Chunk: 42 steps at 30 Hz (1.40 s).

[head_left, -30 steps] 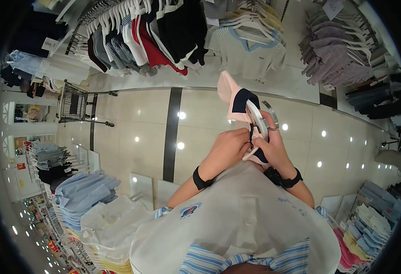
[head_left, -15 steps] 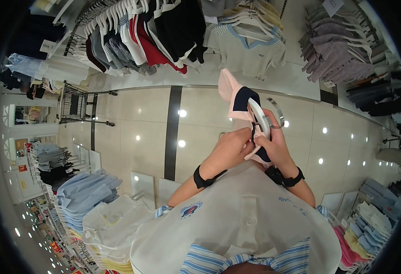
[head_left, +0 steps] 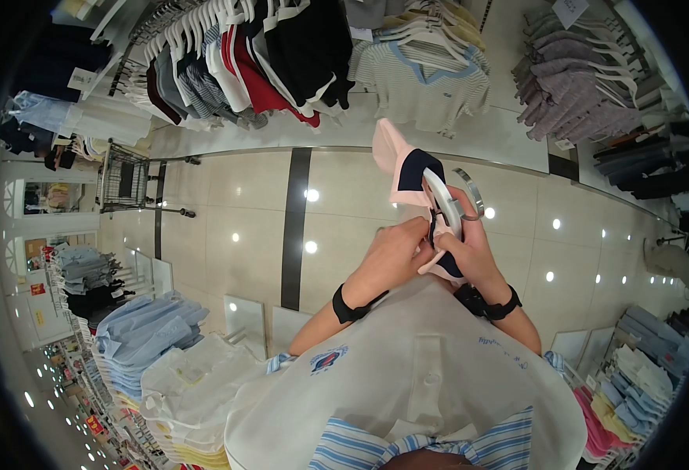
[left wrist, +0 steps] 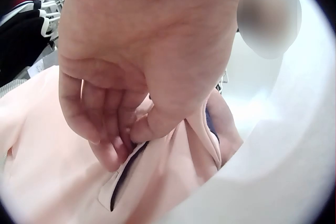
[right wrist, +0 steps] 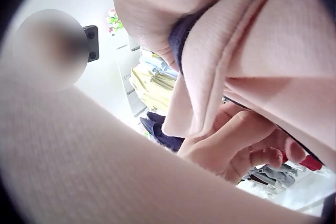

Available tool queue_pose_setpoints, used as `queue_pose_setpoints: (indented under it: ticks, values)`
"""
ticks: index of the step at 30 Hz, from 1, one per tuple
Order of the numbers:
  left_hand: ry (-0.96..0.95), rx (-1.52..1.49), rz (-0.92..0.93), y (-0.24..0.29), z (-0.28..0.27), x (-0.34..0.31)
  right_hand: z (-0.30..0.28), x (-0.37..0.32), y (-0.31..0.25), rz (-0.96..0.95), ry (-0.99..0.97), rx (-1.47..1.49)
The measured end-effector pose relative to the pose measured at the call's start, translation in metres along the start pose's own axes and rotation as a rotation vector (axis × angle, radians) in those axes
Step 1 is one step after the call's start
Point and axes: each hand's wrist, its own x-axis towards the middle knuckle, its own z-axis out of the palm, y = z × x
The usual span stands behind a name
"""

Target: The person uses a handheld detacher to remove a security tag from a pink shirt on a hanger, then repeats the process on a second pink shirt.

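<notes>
A pale pink shirt (head_left: 390, 149) with navy trim hangs on a white hanger (head_left: 442, 192) in front of my chest. The right hand (head_left: 474, 249) grips the hanger near its neck, with the metal hook (head_left: 472, 188) standing out beyond the fingers. At the shirt's front opening, my left hand (head_left: 391, 254) pinches the placket (left wrist: 126, 174), a pink strip with a dark edge, between thumb and fingertips. From the right wrist view, the pink collar (right wrist: 202, 87) folds over navy cloth, and the left fingers (right wrist: 236, 140) show below it. What lies inside the left pinch is hidden.
Racks of hanging clothes surround me, with black and red garments (head_left: 262, 74) and a striped shirt (head_left: 419, 82) ahead. A shopping cart (head_left: 125, 180) stands at the far left on the tiled floor (head_left: 360, 188). Blue shirts (head_left: 145, 337) hang at near left.
The shirt and hanger stay almost in place between both hands. The hanger's hook has tilted slightly to the right since a second ago, and the left fingers have shifted a little at the placket.
</notes>
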Motion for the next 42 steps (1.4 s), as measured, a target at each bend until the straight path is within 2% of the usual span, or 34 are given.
queue_pose_setpoints:
  ticks: [28, 30, 36, 42]
  values:
    - [0.104, 0.001, -0.007, 0.008, -0.012, -0.013, 0.005, -0.007, 0.002, 0.046, -0.015, 0.01]
    - [0.12, 0.014, 0.033, 0.005, -0.011, -0.014, 0.007, -0.008, -0.001, 0.046, -0.013, 0.029]
    - [0.033, 0.01, 0.062, 0.012, -0.02, -0.014, 0.008, -0.008, -0.007, 0.065, -0.022, 0.012]
    - [0.036, -0.027, 0.047, 0.012, -0.019, -0.012, 0.005, -0.007, -0.004, 0.034, -0.016, 0.01]
